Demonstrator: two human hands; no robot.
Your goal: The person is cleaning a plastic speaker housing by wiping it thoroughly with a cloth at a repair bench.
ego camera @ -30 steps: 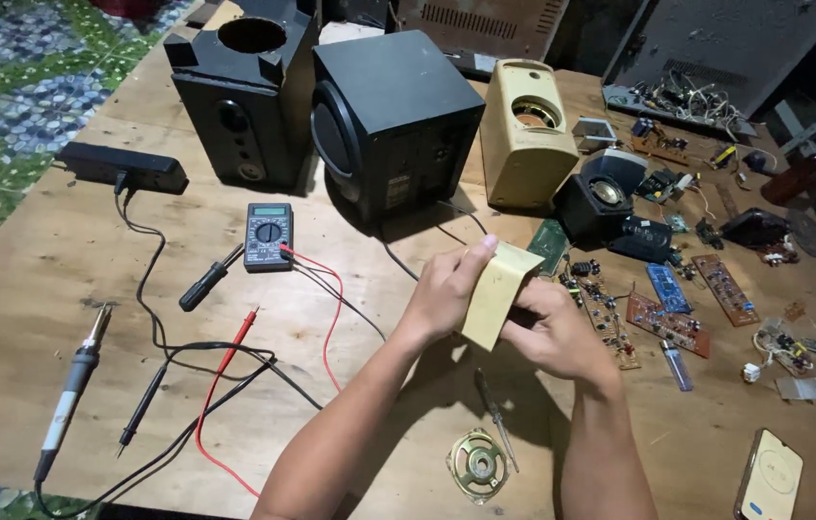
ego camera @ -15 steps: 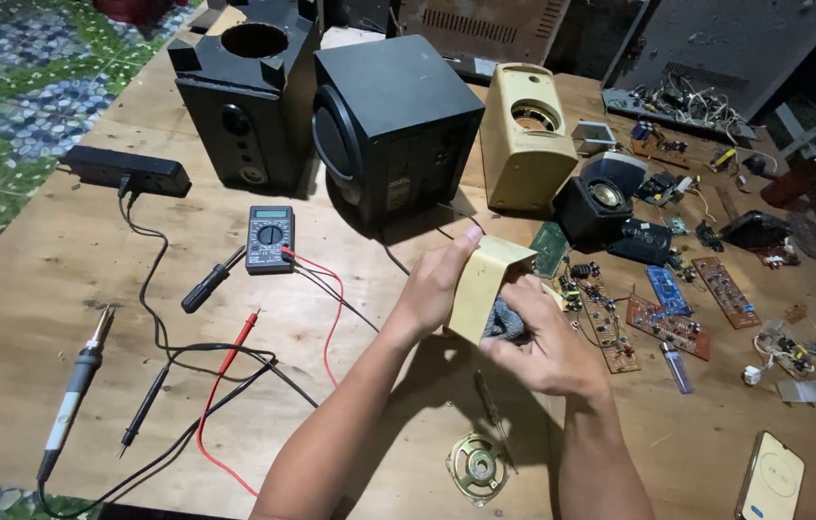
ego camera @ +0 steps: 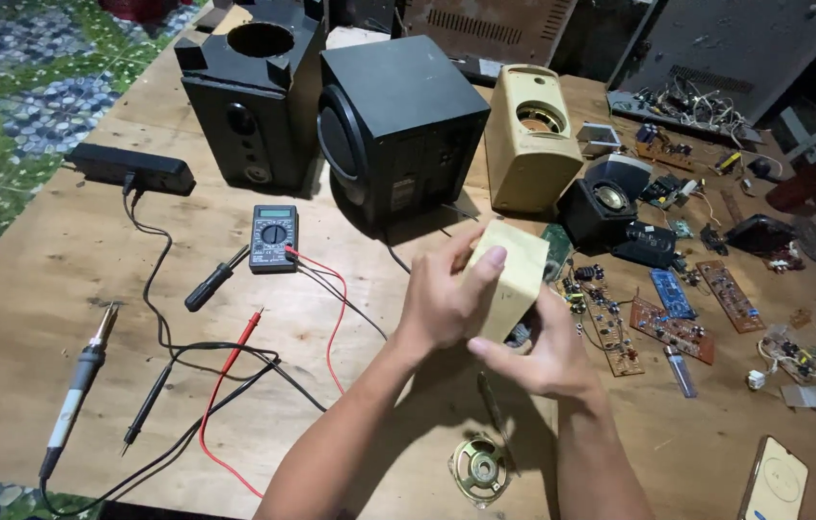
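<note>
Both hands hold a small cream speaker box above the middle of the wooden bench. The left hand wraps it from nine o'clock, thumb pressed on the top face; the right hand cups it from five o'clock, fingers curled under — both grips pinch the box. At twelve o'clock stand two black speaker cabinets and one taller cream speaker shell. One multimeter lies at ten o'clock, a soldering iron at eight. A bare speaker driver lies at six; several circuit boards at three.
</note>
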